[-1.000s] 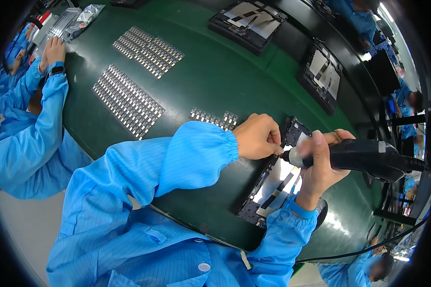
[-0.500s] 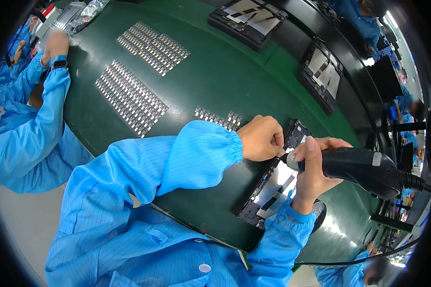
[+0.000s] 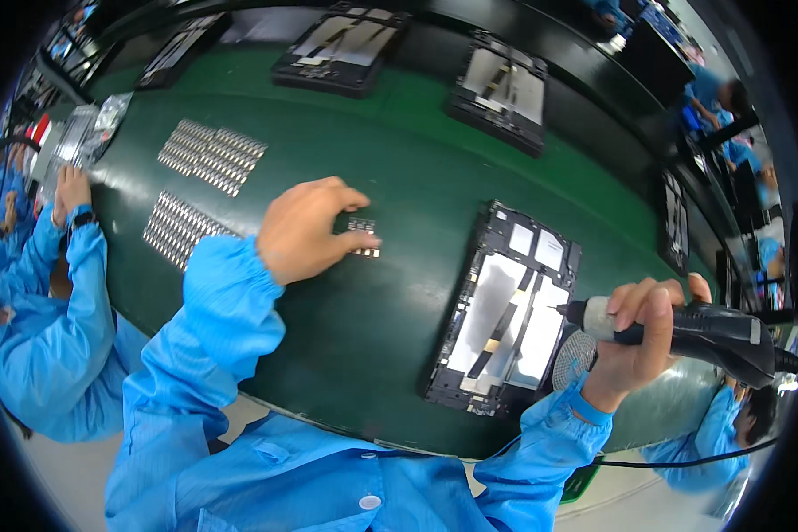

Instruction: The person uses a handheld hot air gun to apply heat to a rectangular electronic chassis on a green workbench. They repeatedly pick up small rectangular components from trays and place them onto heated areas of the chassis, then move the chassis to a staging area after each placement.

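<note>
My left hand [image 3: 306, 232] reaches over a small group of little circuit boards [image 3: 364, 251], thumb and forefinger apart around them. The thumb tip touches or covers some of the boards; nothing is seen gripped. In my right hand [image 3: 631, 362] is a black corded electric screwdriver [image 3: 723, 344] with a pale grey collar. Its thin bit points left, over the right side of an opened tablet [image 3: 496, 306]. Whether the bit touches the tablet I cannot tell. The tablet lies tilted on the green table, its silvery battery panels and dark ribbon cables exposed.
Two larger sheets of small boards [image 3: 211, 152] [image 3: 179, 226] lie to the left. More opened devices [image 3: 341, 44] [image 3: 503, 89] [image 3: 674, 217] line the back shelf. A round perforated metal piece [image 3: 575, 359] sits beside the tablet. A co-worker's hands [image 3: 73, 188] are at the far left.
My left hand has moved left from the tablet's edge to the little boards, its fingers opening. The screwdriver has shifted right and slightly down, away from that edge. The view has turned right.
</note>
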`<act>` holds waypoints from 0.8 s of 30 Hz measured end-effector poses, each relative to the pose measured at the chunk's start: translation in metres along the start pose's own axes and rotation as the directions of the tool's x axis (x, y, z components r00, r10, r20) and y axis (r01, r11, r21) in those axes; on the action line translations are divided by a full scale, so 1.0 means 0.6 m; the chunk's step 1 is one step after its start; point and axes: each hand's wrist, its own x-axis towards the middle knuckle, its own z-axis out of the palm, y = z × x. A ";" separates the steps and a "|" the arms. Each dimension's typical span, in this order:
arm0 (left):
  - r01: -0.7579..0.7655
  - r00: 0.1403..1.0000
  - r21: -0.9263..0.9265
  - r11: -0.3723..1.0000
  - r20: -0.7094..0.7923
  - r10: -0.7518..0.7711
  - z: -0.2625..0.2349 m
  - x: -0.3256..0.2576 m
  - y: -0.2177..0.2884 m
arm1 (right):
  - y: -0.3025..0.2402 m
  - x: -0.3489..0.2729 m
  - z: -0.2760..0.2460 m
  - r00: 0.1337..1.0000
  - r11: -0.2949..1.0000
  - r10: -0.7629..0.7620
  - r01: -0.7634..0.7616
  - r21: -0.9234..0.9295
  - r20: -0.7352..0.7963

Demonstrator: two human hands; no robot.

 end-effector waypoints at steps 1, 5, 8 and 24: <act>-0.003 1.000 0.021 1.000 0.000 0.003 0.000 -0.004 0.000 | -0.007 0.001 -0.026 1.000 0.999 -0.022 0.022 -0.028 0.001; 0.003 0.998 -0.015 1.000 0.056 -0.002 0.009 -0.010 -0.010 | -0.023 -0.011 -0.121 0.998 0.994 -0.042 0.038 -0.099 -0.041; 0.072 0.991 -0.018 0.997 0.117 -0.069 0.005 -0.003 0.000 | -0.016 -0.035 -0.174 0.988 0.995 0.050 -0.061 -0.077 -0.146; 0.237 0.954 -0.254 0.938 0.243 -0.175 0.016 0.014 -0.008 | 0.039 -0.056 -0.180 0.970 0.981 0.078 -0.116 -0.153 -0.232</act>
